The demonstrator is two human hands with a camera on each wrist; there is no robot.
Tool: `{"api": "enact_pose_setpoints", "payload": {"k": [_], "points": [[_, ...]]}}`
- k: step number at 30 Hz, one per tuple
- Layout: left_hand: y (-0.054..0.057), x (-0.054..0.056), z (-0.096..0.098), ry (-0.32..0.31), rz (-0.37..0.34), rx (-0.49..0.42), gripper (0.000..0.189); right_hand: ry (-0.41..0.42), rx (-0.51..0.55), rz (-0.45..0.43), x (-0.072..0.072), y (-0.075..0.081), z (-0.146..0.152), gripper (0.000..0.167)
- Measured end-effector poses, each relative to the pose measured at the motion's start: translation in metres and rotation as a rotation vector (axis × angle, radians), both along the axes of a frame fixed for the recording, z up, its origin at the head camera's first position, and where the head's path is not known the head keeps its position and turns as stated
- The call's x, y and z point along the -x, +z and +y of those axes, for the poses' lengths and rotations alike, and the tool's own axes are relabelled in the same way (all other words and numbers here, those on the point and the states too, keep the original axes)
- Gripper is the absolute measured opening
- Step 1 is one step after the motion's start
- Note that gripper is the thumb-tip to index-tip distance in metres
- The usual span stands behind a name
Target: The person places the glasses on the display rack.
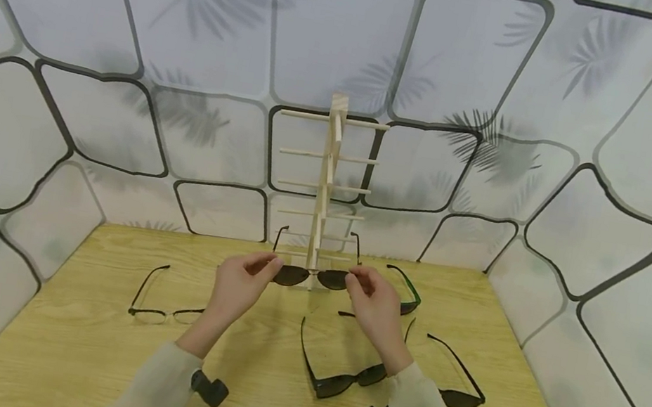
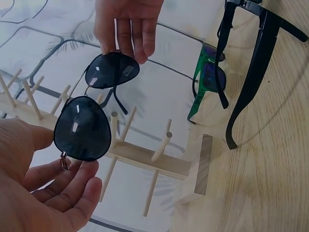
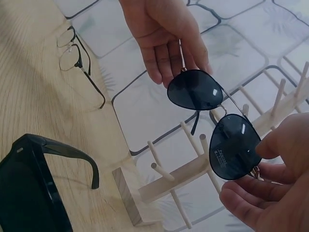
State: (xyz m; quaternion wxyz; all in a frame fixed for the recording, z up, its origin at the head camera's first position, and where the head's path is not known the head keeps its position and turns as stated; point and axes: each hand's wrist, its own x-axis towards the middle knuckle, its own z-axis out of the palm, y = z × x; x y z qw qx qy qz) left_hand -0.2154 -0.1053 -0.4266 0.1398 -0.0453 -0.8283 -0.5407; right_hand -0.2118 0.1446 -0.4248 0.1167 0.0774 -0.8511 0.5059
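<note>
A pair of dark aviator sunglasses is held level in front of the lower pegs of a wooden glasses rack, its temples pointing toward the rack. My left hand pinches the left outer end of the frame between thumb and fingers. At the opposite end, my right hand pinches the frame by the hinge. Both wrist views show the dark lenses with the metal bridge between them; a small sticker marks one lens. Bare pegs stick out behind the sunglasses.
On the wooden table, clear-lens glasses lie left. Black sunglasses lie front right, partly behind my right forearm. Other dark sunglasses lie farther right, and green-framed sunglasses near the rack's right. Patterned cloth walls surround the table.
</note>
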Motion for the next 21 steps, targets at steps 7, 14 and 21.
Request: {"api": "enact_pose_setpoints", "payload": {"k": [7, 14, 21], "points": [[-0.001, 0.009, 0.003, 0.024, -0.036, -0.002, 0.035, -0.021, 0.005, -0.024, 0.013, -0.004, 0.001, 0.032], [-0.001, 0.019, 0.003, 0.046, -0.039, 0.011, 0.036, -0.02, 0.044, -0.044, 0.02, -0.005, 0.001, 0.038], [-0.001, 0.024, 0.002, 0.03, -0.065, -0.002, 0.038, -0.029, 0.084, -0.075, 0.025, -0.005, -0.001, 0.038]]}}
